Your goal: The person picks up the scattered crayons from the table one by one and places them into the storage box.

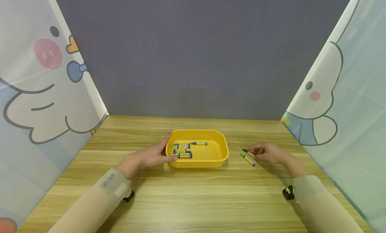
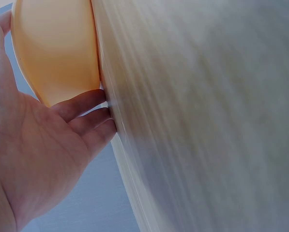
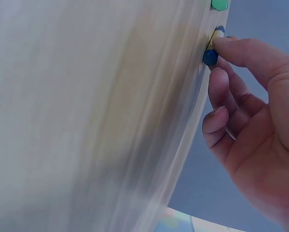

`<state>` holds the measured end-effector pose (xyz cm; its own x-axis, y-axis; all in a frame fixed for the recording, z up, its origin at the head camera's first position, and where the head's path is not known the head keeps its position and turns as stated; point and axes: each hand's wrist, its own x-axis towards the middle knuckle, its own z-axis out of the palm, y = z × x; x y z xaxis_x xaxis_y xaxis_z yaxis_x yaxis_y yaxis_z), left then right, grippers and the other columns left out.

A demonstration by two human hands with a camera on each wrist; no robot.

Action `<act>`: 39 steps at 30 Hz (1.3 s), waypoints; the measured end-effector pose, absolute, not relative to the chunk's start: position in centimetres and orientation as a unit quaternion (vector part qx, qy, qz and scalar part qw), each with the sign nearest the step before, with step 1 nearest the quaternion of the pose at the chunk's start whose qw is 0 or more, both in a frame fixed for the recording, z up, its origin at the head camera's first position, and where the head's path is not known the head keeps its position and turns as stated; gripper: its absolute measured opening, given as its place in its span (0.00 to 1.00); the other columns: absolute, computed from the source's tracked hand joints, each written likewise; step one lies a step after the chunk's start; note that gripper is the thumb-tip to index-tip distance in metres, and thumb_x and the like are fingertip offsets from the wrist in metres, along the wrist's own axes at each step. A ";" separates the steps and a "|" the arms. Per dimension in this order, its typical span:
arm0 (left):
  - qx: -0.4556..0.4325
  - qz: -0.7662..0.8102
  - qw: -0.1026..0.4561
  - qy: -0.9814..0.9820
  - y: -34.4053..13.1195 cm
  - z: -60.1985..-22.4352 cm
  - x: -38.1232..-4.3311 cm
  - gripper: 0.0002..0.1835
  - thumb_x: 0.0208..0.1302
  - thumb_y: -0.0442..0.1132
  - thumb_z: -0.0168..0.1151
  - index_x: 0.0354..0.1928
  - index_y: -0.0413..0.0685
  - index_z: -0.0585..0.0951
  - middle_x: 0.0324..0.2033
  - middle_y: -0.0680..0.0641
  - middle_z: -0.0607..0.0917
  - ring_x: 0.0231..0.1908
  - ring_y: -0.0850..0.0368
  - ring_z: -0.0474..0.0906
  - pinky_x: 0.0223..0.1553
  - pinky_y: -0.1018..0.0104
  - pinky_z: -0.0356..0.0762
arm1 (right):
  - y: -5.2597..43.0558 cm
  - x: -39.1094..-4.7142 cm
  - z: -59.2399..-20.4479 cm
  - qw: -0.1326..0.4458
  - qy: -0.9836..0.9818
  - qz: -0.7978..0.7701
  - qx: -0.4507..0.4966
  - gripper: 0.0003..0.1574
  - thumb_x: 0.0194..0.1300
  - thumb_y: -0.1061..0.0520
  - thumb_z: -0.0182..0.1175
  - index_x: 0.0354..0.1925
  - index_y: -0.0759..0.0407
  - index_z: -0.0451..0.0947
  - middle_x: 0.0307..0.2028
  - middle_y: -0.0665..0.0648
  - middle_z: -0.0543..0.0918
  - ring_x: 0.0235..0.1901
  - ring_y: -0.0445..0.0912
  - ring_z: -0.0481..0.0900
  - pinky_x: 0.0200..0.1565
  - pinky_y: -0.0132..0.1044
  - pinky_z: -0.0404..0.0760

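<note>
A yellow plastic tray (image 1: 209, 164) sits on the table, with several crayons (image 1: 182, 152) in its left half and a dark one (image 1: 199, 143) lying apart from them. My left hand (image 1: 153, 155) grips the tray's left end, thumb at the front rim and the other fingers around the side; its lower fingertips (image 2: 99, 96) reach the tabletop. To the right of the tray, my right hand (image 1: 269, 153) pinches a dark crayon (image 3: 212, 46) with a yellow wrapper between thumb and fingers, low at the table. Beside it lies a green crayon (image 1: 248, 159).
The wood-grain table (image 1: 193, 199) ends at a dark grey panel (image 1: 193, 59) behind the tray. Cartoon-printed curtains stand on both sides, a left one (image 1: 45, 92) and a right one (image 1: 346, 92).
</note>
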<state>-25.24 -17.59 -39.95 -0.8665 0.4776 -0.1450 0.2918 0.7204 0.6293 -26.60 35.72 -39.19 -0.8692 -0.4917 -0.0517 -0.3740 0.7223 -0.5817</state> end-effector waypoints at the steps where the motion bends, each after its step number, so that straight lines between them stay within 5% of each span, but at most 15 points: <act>1: 0.210 0.311 0.151 0.915 -17.6 -39.9 -25.2 0.68 0.69 0.76 0.65 0.90 0.66 0.29 0.85 0.33 0.60 0.78 0.37 0.69 0.81 0.34 0.61 | 35.9 -26.6 -39.2 0.102 0.924 -0.287 -0.232 0.25 0.70 0.63 0.73 0.64 0.66 0.85 0.49 0.61 0.90 0.47 0.46 0.85 0.43 0.34 0.83; 11: 0.203 0.310 0.161 0.915 -17.5 -39.9 -25.2 0.67 0.69 0.76 0.65 0.89 0.70 0.28 0.78 0.34 0.73 0.72 0.41 0.76 0.78 0.36 0.66 | 36.4 -26.5 -39.4 0.074 0.937 -0.263 -0.215 0.18 0.73 0.63 0.67 0.59 0.64 0.89 0.42 0.55 0.90 0.33 0.37 0.77 0.35 0.33 0.79; 18: 0.207 0.274 0.144 0.928 -17.5 -39.9 -25.6 0.67 0.69 0.78 0.62 0.90 0.65 0.29 0.83 0.31 0.65 0.76 0.36 0.73 0.78 0.36 0.67 | 35.1 -27.0 -38.2 0.017 0.937 -0.271 -0.221 0.18 0.77 0.63 0.63 0.60 0.59 0.89 0.44 0.58 0.89 0.26 0.37 0.69 0.29 0.34 0.72; 39: 0.208 0.287 0.148 0.923 -17.4 -39.8 -25.5 0.68 0.69 0.77 0.64 0.90 0.63 0.29 0.84 0.31 0.63 0.78 0.36 0.70 0.79 0.37 0.65 | 23.9 -29.6 -35.5 -0.002 0.914 -0.301 -0.272 0.17 0.78 0.61 0.64 0.60 0.53 0.91 0.48 0.56 0.86 0.35 0.46 0.74 0.35 0.37 0.76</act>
<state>-25.47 -17.44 -39.82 -0.8692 0.4699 -0.1541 0.2994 0.7480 0.5924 -29.62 23.94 -35.53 -0.8520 -0.4960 0.1674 -0.4984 0.6707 -0.5494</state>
